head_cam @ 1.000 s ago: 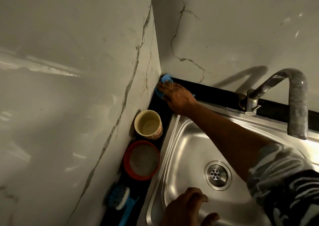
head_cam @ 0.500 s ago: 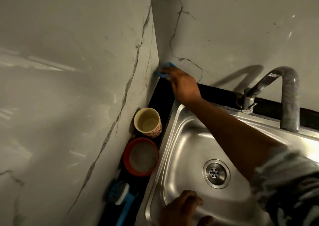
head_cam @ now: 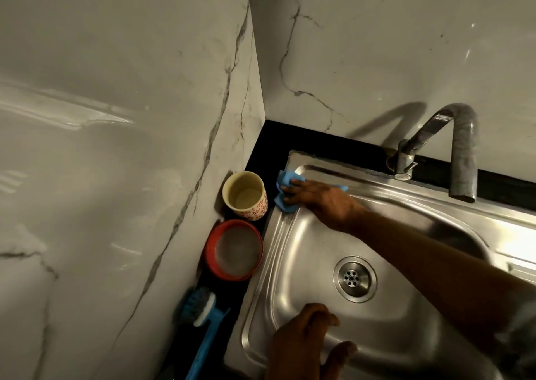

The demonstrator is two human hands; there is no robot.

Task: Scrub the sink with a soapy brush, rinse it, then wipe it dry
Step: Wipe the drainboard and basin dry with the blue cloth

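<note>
The steel sink [head_cam: 293,266] fills the lower right, with its drain [head_cam: 354,279] in the middle of the basin. My right hand [head_cam: 322,201] reaches across the basin and holds a blue cloth [head_cam: 282,186] down on the sink's left rim, near the far left corner. My left hand [head_cam: 301,342] rests on the near rim, its fingers bent loosely over the edge and holding nothing. A blue scrub brush [head_cam: 203,318] lies on the dark counter strip left of the sink.
A cream cup with red marks [head_cam: 245,195] and a red-rimmed bowl [head_cam: 233,250] stand on the black counter strip [head_cam: 278,138] between the sink and the marble wall [head_cam: 116,176]. The curved tap [head_cam: 461,153] rises at the back right.
My right hand has brought the cloth down from the wall corner onto the sink's left rim. My left hand has stayed on the near rim.
</note>
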